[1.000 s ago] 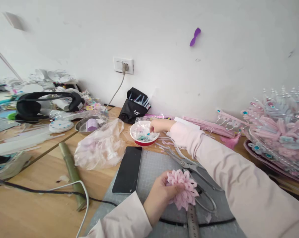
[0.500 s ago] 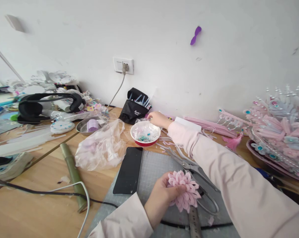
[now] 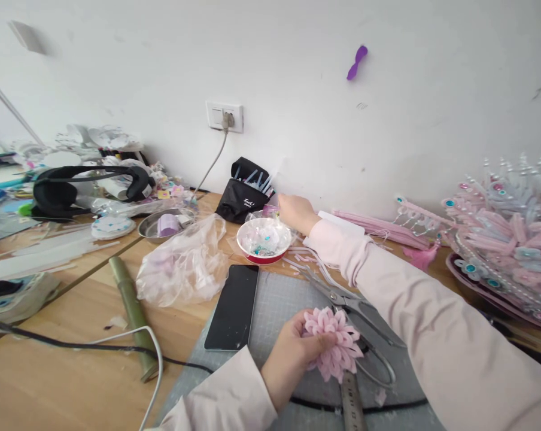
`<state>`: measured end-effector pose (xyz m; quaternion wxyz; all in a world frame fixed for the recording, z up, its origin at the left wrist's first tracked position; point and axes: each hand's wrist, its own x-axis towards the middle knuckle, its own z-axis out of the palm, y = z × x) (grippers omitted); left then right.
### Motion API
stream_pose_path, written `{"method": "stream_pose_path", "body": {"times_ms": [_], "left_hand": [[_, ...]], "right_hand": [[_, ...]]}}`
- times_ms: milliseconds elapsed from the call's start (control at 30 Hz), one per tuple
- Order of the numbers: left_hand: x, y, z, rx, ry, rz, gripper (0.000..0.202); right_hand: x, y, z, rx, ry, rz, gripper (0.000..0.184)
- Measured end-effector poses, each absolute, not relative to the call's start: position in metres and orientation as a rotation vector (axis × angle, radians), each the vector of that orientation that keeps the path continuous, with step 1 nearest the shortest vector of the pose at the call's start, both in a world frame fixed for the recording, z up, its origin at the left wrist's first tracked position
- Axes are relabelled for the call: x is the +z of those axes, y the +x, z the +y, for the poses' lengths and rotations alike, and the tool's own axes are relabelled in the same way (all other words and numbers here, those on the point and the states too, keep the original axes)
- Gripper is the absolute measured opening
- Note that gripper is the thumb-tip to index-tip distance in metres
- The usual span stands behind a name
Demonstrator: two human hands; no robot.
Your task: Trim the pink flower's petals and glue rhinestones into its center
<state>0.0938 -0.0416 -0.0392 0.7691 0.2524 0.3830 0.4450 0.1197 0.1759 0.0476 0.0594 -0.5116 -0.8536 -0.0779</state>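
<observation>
My left hand [image 3: 292,353] is closed round a pink layered-petal flower [image 3: 332,346], thumb laid over the petals, above the grey cutting mat [image 3: 274,299]. Past the mat, my right hand [image 3: 296,214] is at the far right rim of a white bowl with a red base [image 3: 264,258]. Its fingers are curled downward and their tips are hidden, so what they hold cannot be made out. Clear plastic and small teal and clear beads [image 3: 264,245] lie in the bowl. Scissors [image 3: 351,302] and a steel ruler [image 3: 352,402] lie near the flower, partly covered by it.
A black phone [image 3: 232,306] lies on the mat's left edge. Left of it are a crumpled plastic bag [image 3: 181,263], a green stick [image 3: 133,323] and cables. A black pouch [image 3: 243,194] stands by the wall. Beaded pink decorations [image 3: 508,239] crowd the right side.
My right hand has shifted slightly right, away from the bowl's middle. The plastic in the bowl sits differently. My left hand still holds the flower in the same place.
</observation>
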Motion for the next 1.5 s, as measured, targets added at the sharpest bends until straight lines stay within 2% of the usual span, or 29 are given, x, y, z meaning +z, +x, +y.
{"method": "stream_pose_path", "body": {"times_ms": [167,300,600,900,1333,1500], "left_hand": [[-0.04,0.094,-0.041,0.965,0.558,0.818,0.046],[-0.04,0.094,-0.041,0.961,0.546,0.838,0.047],[-0.039,0.094,-0.042,0.975,0.534,0.826,0.045],[-0.039,0.093,-0.041,0.994,0.531,0.809,0.046],[-0.043,0.094,-0.041,0.969,0.563,0.828,0.043],[-0.04,0.094,-0.042,0.98,0.537,0.822,0.043]], "right_hand": [[0.053,0.125,0.16,-0.393,-1.51,-2.62,0.037],[0.052,0.125,0.156,-0.522,-1.351,-2.744,0.031],[0.034,0.111,0.174,-0.421,-1.341,-3.041,0.022],[0.044,0.102,0.171,-0.099,-1.321,-3.183,0.031],[0.043,0.101,0.173,0.618,-1.178,-3.092,0.016],[0.025,0.1,0.173,0.659,-1.23,-3.057,0.024]]}}
